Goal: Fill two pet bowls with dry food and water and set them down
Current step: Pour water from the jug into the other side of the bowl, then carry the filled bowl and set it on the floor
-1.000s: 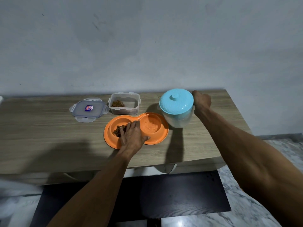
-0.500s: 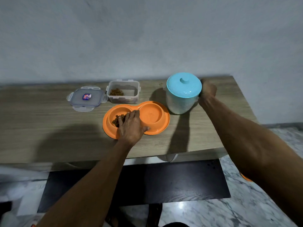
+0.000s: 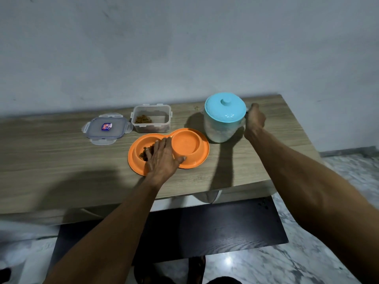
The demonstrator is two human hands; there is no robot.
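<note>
An orange double pet bowl [image 3: 202, 152] lies on the wooden table [image 3: 61, 156]. Its left cup holds brown dry food [image 3: 146, 151]; its right cup looks wet inside. My left hand [image 3: 163, 158] rests flat on the bowl's middle and near rim, thumb against the right cup. To the right stands a clear jug with a light blue lid [image 3: 225, 108]. My right hand [image 3: 254, 119] is closed on the jug's handle at its right side; the jug stands upright on the table.
A clear food container [image 3: 151, 118] with some dry food sits behind the bowl, its lid [image 3: 106, 127] lying to the left. A wall runs along the table's far edge. A dark lower shelf [image 3: 215, 224] and marble floor [image 3: 328, 253] are below.
The jug went from tilted over the right cup back to upright on the table at the bowl's right, still in my right hand. My left hand stayed on the bowl.
</note>
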